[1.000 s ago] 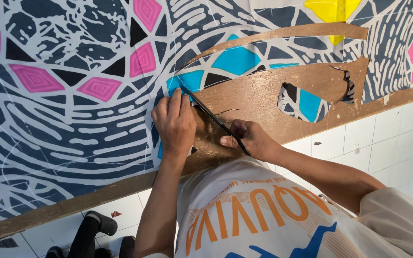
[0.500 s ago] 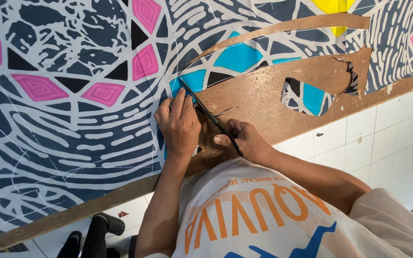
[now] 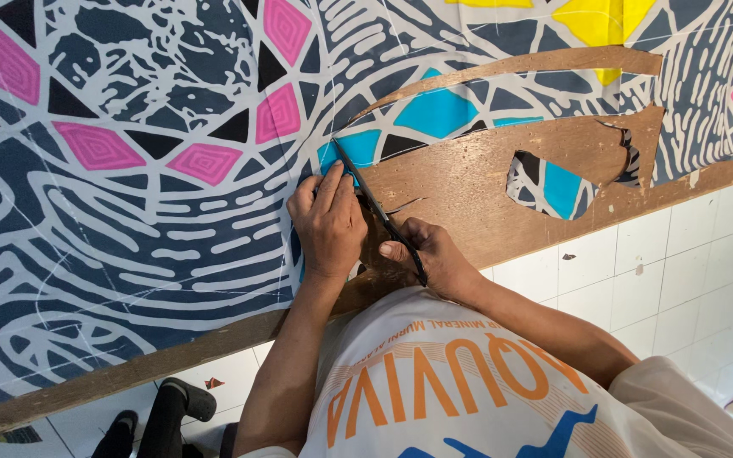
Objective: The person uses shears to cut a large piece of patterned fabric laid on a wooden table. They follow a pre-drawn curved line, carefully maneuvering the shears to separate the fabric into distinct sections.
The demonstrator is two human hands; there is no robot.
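View from above of a person bent over a patterned sheet laid on a board. The left hand lies palm down, fingers together, flat on the sheet at the edge of the cut, pressing it in place. The right hand is closed around the handle of a thin black knife; the blade runs up and to the left along the inner side of the left hand, its tip at a turquoise patch of the pattern. The two hands sit close beside each other, the knife between them.

The sheet carries white lines on dark blue, with pink diamonds, black triangles, turquoise fields and a yellow patch near the top edge. To the right of the hands the printed layer is gone and the bare brown board shows, with an irregular window of pattern left in it. A narrow brown strip curves above it. The board's front edge runs diagonally; below it lie white floor tiles. The person's white shirt with orange print fills the lower foreground.
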